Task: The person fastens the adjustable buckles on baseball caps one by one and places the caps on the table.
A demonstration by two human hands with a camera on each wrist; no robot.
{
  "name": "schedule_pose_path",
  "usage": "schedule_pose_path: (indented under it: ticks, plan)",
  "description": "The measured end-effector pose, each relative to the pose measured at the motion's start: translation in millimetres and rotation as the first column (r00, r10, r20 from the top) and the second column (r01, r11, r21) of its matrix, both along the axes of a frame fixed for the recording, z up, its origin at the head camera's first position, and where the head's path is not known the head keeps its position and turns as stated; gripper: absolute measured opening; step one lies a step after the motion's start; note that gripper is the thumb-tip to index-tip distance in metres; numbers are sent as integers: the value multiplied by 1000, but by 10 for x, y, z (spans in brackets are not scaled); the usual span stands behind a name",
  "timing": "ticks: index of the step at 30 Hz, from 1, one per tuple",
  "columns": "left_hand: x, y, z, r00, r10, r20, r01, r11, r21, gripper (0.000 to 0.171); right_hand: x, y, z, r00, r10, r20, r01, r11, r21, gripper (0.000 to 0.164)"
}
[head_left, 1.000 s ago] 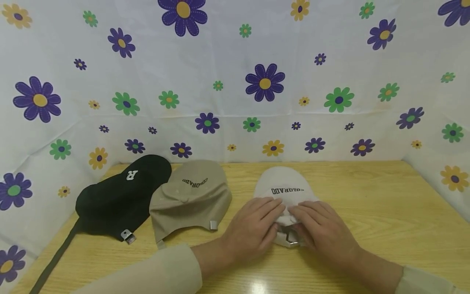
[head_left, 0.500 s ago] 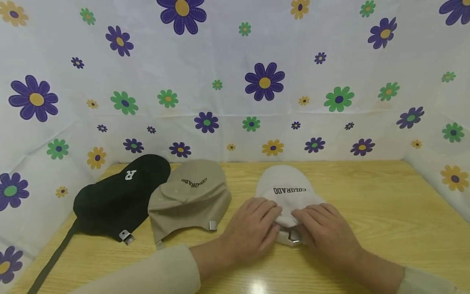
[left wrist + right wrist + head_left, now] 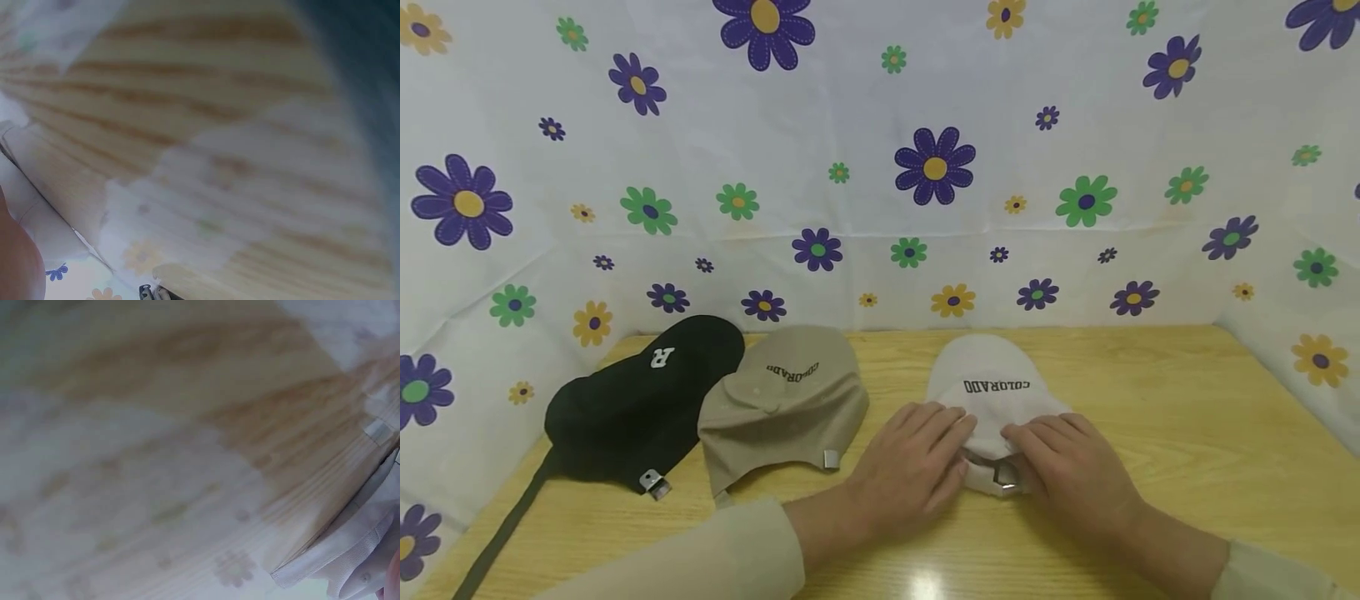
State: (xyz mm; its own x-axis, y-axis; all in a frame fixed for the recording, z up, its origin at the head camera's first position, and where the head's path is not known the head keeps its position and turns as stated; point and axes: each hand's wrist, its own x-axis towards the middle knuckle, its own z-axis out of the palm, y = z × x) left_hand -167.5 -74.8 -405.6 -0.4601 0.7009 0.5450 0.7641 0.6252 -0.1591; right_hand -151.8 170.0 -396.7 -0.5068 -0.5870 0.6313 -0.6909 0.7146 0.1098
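A white baseball cap (image 3: 981,362) with dark "COLORADO" lettering lies on the table, its brim toward the back wall. My left hand (image 3: 910,467) grips its left rear side, fingers over the crown and thumb low at the edge. On the opposite side my right hand (image 3: 1071,471) holds the cap in the same way, its thumb largely hidden. Between the hands, the back opening and strap buckle (image 3: 1006,487) face me. In the right wrist view the cap's edge (image 3: 350,556) shows at lower right. A strip of white cap fabric (image 3: 37,212) appears at the left of the left wrist view.
Left of my hands lies a beige "COLORADO" cap (image 3: 790,400), touching or overlapping a black cap (image 3: 632,408) with a white R. A dark strap (image 3: 501,529) trails from the black cap to the front left. Behind the wooden table (image 3: 1157,417) hangs a flower-print cloth (image 3: 850,108).
The white cap has shifted slightly right and away from me. My right hand has moved a little right, widening the gap between the two hands. The other caps stay put.
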Motion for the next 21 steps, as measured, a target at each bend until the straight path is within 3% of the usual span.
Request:
schedule_pose_path:
  ticks: [7, 12, 16, 19, 21]
  plan:
    - [-4, -13, -8, 999, -16, -46, 15, 1000, -16, 47, -25, 73, -21, 999, 3, -43, -4, 1000, -7, 23]
    - [3, -11, -7, 998, -28, -48, 26, 999, -46, 50, -39, 143, -25, 999, -12, -50, 12, 1000, -5, 48]
    - [13, -8, -9, 997, -43, -65, 39, 997, -65, 50, -35, 207, -22, 999, -23, -26, 23, 1000, 2, 30]
    - [21, -6, -16, 997, -47, -66, 43, 997, -69, 51, -30, 250, -33, 999, -29, -27, 29, 1000, 0, 32]
    - [27, -3, -22, 998, -46, -50, 42, 997, -71, 51, -28, 277, -47, 999, -32, -43, 31, 999, -9, 44]
